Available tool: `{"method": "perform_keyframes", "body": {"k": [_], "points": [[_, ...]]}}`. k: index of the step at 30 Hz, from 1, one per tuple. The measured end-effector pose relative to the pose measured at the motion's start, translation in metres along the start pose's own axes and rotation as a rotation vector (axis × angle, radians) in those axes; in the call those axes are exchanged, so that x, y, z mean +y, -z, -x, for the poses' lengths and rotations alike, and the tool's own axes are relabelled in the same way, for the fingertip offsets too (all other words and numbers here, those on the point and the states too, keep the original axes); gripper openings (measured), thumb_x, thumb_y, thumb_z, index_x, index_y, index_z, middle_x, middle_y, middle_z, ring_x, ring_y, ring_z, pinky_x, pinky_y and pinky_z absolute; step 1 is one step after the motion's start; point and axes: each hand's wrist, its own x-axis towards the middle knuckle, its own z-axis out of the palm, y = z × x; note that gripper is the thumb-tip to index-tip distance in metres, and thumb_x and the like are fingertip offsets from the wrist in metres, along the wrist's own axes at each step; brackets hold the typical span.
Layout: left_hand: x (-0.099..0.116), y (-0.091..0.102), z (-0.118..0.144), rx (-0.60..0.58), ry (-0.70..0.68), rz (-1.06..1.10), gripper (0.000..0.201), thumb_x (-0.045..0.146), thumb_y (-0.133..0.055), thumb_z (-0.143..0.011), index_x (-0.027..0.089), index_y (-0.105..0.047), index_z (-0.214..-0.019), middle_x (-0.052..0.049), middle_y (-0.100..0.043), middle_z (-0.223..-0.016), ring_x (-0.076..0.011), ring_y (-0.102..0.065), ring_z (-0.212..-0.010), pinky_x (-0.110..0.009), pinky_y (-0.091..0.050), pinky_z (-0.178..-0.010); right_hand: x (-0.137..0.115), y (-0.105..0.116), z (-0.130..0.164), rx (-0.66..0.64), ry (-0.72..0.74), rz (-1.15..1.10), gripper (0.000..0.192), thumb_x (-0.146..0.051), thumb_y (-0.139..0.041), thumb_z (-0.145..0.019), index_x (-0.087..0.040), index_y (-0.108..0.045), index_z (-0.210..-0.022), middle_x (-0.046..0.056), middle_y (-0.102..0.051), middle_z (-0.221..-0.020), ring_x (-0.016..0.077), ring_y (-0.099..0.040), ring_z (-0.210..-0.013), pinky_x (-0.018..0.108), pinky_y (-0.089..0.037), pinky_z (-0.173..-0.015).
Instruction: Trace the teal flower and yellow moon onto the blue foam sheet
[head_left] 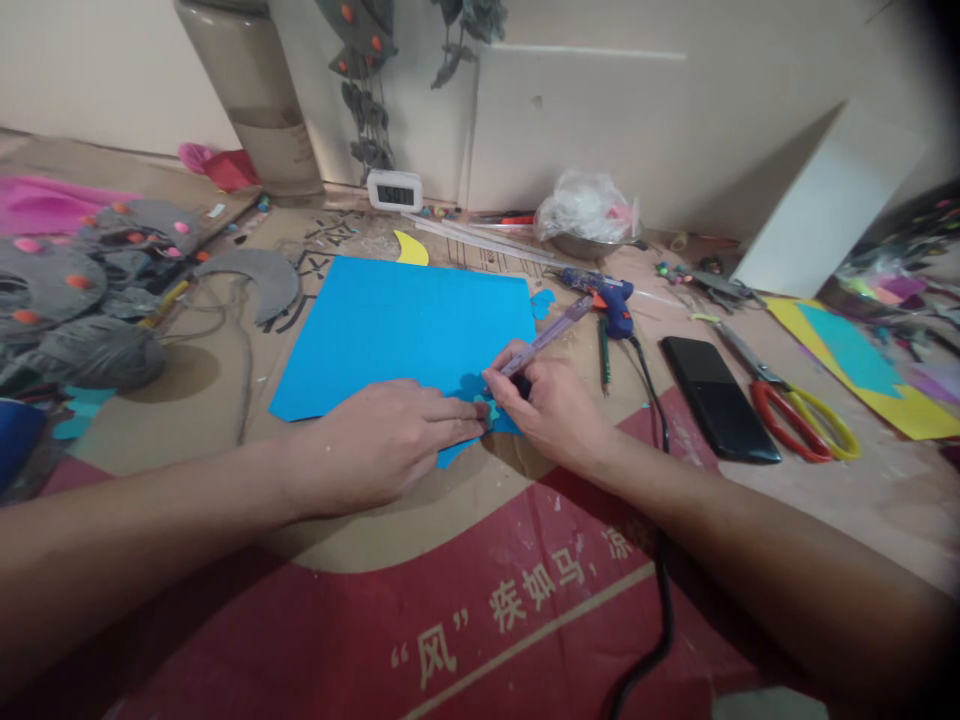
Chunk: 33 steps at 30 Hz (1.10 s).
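A sheet of blue paper (405, 325) lies on the cardboard in front of me. My right hand (551, 405) is closed around a pale purple pen (544, 335), its lower end hidden behind the fingers near the sheet's lower right corner. With fingers stretched out, my left hand (390, 440) lies over the lower edge of the sheet. Its fingertips press on a small teal paper cutout (491, 412) that rests on the blue paper, close to the right hand. Part of that cutout is covered by the fingers.
Right of the sheet lie a blue glue gun (616, 305) with a black cord, a dark green pencil (604, 358), a black phone (716, 398) and scissors (799, 420). Behind are a yellow crescent (411, 249) and a digital clock (395, 190). Grey felt pieces (142, 235) crowd the left.
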Motion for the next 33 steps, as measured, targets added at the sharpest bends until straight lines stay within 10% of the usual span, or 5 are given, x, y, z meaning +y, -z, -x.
{"method": "perform_keyframes", "body": {"k": [33], "points": [[0.0003, -0.001, -0.001, 0.036, -0.019, -0.026, 0.04, 0.008, -0.042, -0.091, 0.015, -0.062, -0.126, -0.006, -0.069, -0.122, -0.0193, -0.064, -0.102, -0.031, -0.045, -0.075, -0.0016, 0.0011, -0.006, -0.06, 0.003, -0.031, 0.027, -0.034, -0.048, -0.094, -0.018, -0.053, -0.073, 0.003, -0.06, -0.076, 0.0148, -0.055, -0.068, 0.03, -0.037, -0.066]]}}
